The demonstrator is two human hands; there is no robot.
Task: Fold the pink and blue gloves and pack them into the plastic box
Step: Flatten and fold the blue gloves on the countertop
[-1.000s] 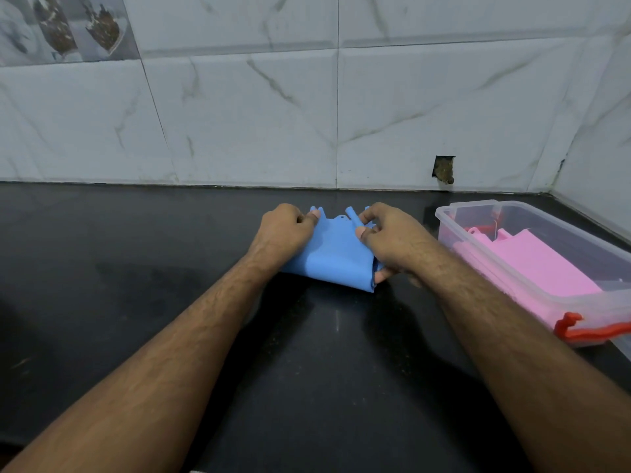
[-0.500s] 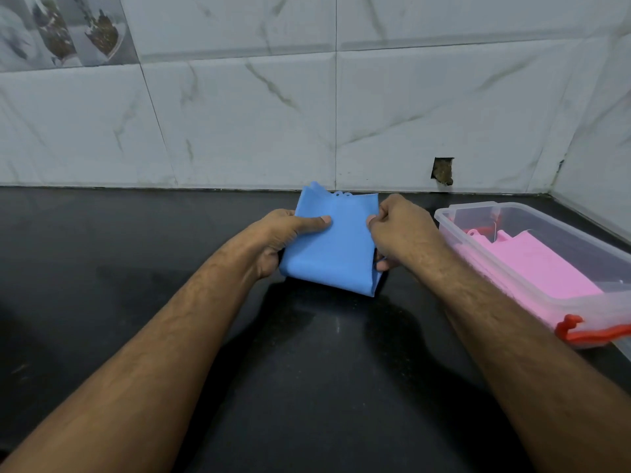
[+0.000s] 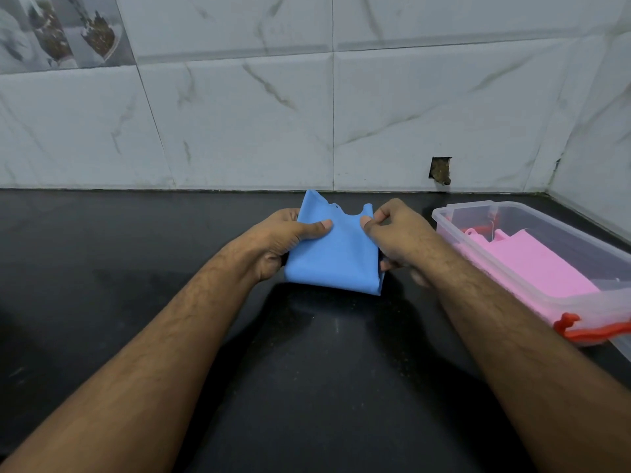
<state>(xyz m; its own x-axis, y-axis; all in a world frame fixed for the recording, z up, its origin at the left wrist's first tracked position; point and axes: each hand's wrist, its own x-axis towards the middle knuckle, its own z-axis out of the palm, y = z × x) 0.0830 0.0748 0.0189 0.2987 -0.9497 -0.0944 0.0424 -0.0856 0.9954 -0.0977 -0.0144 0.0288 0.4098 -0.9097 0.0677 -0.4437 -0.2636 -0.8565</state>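
A folded blue glove is held just above the black counter, in the middle of the view. My left hand grips its left edge, thumb on top. On the right edge, my right hand pinches the glove between thumb and fingers. A clear plastic box with red clips stands to the right of my right hand. The pink glove lies folded inside it.
The black counter runs to a marble-tiled wall at the back and on the right. A small hole shows in the wall behind the box. The box's red clip sits at its near end.
The blue glove was folded over away from me and lifted, so its smooth side now faces me. Both hands shifted their grip to its side edges.
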